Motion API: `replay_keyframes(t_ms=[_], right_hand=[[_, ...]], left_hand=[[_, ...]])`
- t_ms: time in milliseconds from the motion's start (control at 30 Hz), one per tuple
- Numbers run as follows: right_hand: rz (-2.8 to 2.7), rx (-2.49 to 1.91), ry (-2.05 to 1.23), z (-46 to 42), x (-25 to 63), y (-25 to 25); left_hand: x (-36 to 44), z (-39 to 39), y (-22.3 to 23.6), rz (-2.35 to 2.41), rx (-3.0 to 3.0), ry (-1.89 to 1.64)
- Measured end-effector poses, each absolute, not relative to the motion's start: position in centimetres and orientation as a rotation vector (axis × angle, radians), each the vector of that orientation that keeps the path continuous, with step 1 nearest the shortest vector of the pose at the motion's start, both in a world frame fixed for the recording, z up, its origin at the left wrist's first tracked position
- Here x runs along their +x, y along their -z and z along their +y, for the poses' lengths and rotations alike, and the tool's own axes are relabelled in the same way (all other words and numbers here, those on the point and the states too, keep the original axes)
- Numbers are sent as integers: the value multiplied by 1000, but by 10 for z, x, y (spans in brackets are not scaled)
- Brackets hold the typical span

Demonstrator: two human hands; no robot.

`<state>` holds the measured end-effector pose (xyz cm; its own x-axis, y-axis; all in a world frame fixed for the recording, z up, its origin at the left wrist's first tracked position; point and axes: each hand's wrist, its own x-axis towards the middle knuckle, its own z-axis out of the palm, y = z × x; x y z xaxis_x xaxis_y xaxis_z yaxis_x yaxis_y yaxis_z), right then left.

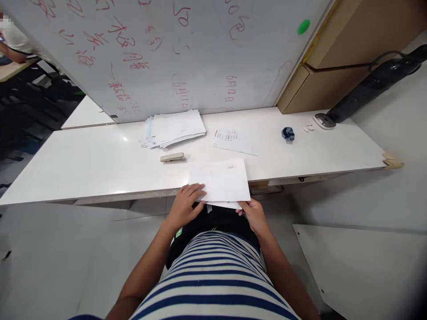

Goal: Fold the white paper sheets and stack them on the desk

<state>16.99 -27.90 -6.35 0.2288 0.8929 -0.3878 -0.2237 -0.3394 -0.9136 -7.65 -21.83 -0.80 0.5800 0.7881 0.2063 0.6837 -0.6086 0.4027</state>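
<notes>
White paper sheets [220, 180] lie partly on the desk and jut over its front edge toward my body. My right hand [255, 215] pinches their lower right corner, thumb on top and fingers beneath. My left hand [187, 202] rests on their left edge with its fingers spread and its thumb near the front edge. A second layer shows under the top sheet along the front. Just beyond the sheets, to the left, lies a beige stapler [172, 157]. Behind it is an uneven stack of papers [178, 127].
A printed sheet [236, 140] lies flat behind the held papers. Farther right are a small dark blue object [287, 134], a white curved piece [308, 128] and a black upright device [373, 84]. A whiteboard [200, 53] and cardboard boxes [300, 91] back the white desk [83, 164].
</notes>
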Motion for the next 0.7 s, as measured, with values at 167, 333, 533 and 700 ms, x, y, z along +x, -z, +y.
replay_keyframes(t_ms=[167, 333, 533, 700], right_hand=[[-741, -1532, -1294, -280, 169, 72], [-869, -1602, -1136, -281, 169, 68], [-903, -1583, -1129, -282, 169, 60], [-891, -1559, -1165, -282, 169, 59]], left_hand=[[-48, -222, 3, 1134, 2677, -312], [-24, -219, 1, 1069, 2600, -256], [-28, -213, 2, 1084, 2520, -410], [-58, -208, -4, 1544, 2103, -785]])
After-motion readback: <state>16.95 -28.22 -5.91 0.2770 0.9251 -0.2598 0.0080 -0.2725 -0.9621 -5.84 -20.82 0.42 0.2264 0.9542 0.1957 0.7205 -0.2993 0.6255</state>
